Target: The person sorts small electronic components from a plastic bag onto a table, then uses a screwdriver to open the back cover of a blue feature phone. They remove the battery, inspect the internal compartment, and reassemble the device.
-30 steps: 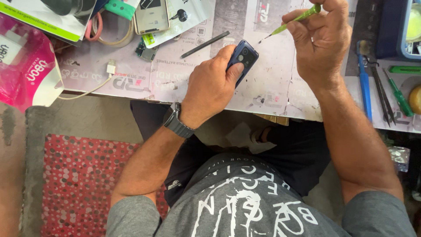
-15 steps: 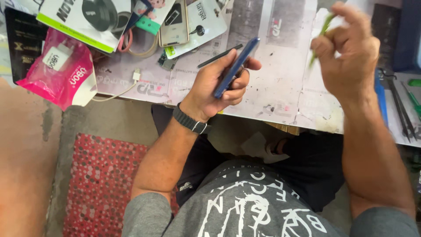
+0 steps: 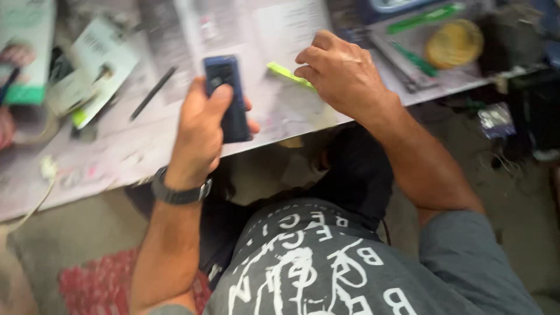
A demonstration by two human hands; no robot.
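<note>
- Our left hand (image 3: 201,125) grips a dark blue phone (image 3: 228,98) upright over the table edge, thumb pressed on its face.
- Our right hand (image 3: 341,73) rests on the paper-covered table (image 3: 146,146), fingers closed on a light green tool (image 3: 289,74) lying flat.
- A thin dark stick (image 3: 153,93) lies left of the phone.
- A yellow tape roll (image 3: 454,44) sits far right.

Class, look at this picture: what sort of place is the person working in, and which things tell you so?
Probably a phone repair bench: the left hand holds a dark blue phone, the right hand a green tool, with more tools on the paper-covered table.
</note>
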